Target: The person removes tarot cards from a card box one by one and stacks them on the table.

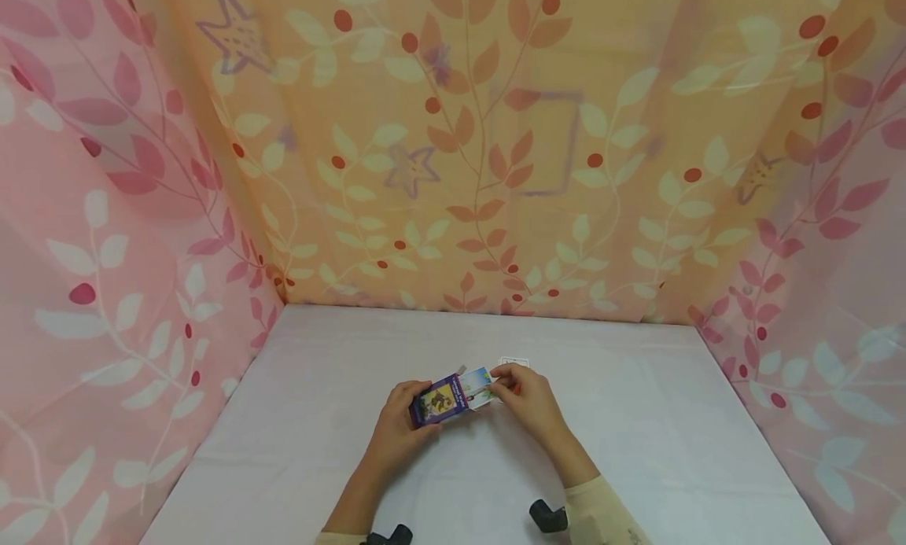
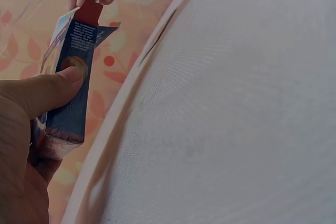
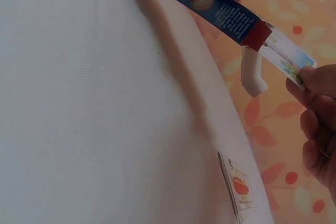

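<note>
My left hand [image 1: 398, 425] grips a small dark blue card box [image 1: 437, 402] with a yellow picture on its front. In the left wrist view the thumb lies along the box's narrow printed side [image 2: 71, 98]. The box is tilted, its end flaps open towards the right. A picture card [image 1: 474, 383] with blue sky and green sticks partway out of that end. My right hand [image 1: 532, 403] pinches the card's outer end between thumb and fingers, as the right wrist view shows with the card [image 3: 287, 60] well out of the box.
Behind the right hand, a small stack of cards [image 3: 235, 187] lies on the white table [image 1: 297, 466]. Patterned cloth [image 1: 453, 238] hangs along the back and both sides. Dark wrist-worn devices [image 1: 548, 516] are near both wrists.
</note>
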{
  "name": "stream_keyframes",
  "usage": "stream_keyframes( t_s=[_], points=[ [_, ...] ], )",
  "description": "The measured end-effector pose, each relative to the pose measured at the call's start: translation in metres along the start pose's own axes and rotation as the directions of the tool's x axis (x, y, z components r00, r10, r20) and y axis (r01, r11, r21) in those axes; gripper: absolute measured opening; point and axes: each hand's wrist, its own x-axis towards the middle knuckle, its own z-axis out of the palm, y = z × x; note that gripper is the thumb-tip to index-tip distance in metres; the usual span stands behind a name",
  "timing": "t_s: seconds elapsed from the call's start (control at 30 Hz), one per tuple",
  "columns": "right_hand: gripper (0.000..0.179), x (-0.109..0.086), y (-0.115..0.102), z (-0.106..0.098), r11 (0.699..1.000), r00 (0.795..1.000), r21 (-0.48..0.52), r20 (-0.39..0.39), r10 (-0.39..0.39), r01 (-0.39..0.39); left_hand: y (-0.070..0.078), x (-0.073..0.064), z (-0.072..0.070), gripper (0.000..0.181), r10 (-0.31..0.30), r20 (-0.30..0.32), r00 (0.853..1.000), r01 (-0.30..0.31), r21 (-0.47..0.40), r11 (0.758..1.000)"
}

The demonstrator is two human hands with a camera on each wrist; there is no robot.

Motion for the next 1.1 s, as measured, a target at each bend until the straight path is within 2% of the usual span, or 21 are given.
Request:
stream_keyframes(
  t_s=[0.17,0.4,0.57,0.8,0.93,1.1],
  points=[
    [0.017,0.0,-0.002,-0.006,0.999,0.999,-0.013,-0.015,-0.041,0.041,0.003,0.0,-0.001,0.078,-0.026,0.016,1.0,0.026,-0.001,1.0],
    [0.018,0.0,-0.004,-0.014,0.998,0.999,-0.045,-0.024,-0.037,0.035,0.004,-0.001,-0.003,0.079,-0.007,0.012,1.0,0.006,0.005,1.0],
    [0.018,0.001,-0.004,-0.021,0.997,0.999,-0.066,-0.021,-0.044,0.042,0.005,0.0,-0.003,0.079,-0.02,0.019,1.0,0.021,-0.006,1.0],
    [0.017,0.005,-0.007,-0.031,0.991,0.995,-0.1,-0.027,-0.092,0.089,0.002,0.0,-0.001,0.078,-0.016,0.011,1.0,0.016,0.007,1.0],
    [0.018,0.007,-0.005,-0.036,0.988,0.996,-0.127,-0.027,-0.088,0.084,0.002,0.0,-0.001,0.077,-0.032,0.016,0.999,0.032,0.009,0.999],
    [0.017,0.009,-0.002,-0.045,0.984,0.995,-0.152,-0.026,-0.095,0.09,0.002,0.0,-0.001,0.079,-0.021,0.016,1.0,0.02,0.021,1.0]
  ],
)
